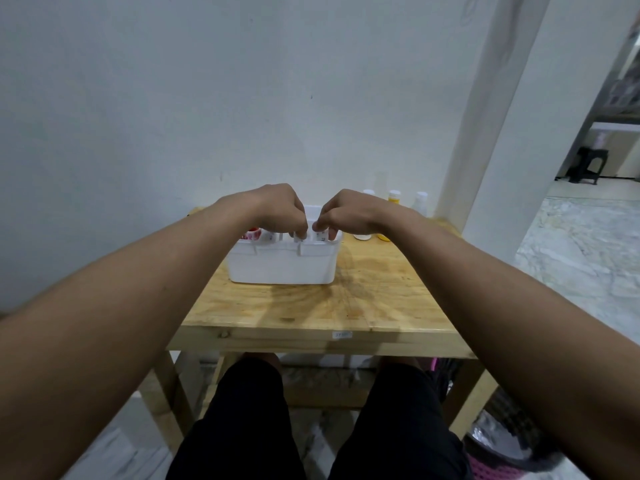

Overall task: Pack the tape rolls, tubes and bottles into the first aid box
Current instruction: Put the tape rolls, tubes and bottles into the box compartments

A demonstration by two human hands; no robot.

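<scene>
The white first aid box (282,263) stands open on the wooden counter (311,306), toward its far edge and close to the pale wall (138,98) behind it. Both hands are over the top of the box, knuckles up and fingers curled downward into it. The left hand (277,207) is above the middle of the box, its fingertips dipping among small white items (299,237) that stand just inside the front wall; the right hand (346,213) is above the right end of the box, its fingertips reaching down by another small white item (320,236). Both hands are partly clenched, but whether either one actually pinches an item cannot be told, since the fingertips are small and partly hidden behind the rim. At the left end of the box a red-and-white thing (252,233) shows above the rim. To the right of the box and beyond it, near the wall, several bottles stand on the counter: a white-capped bottle (420,201), a yellow one (394,197) and another pale one (369,192), all partly hidden behind the right wrist. Below the near edge of the counter, the person's legs in black shorts (311,427) are seen.
</scene>
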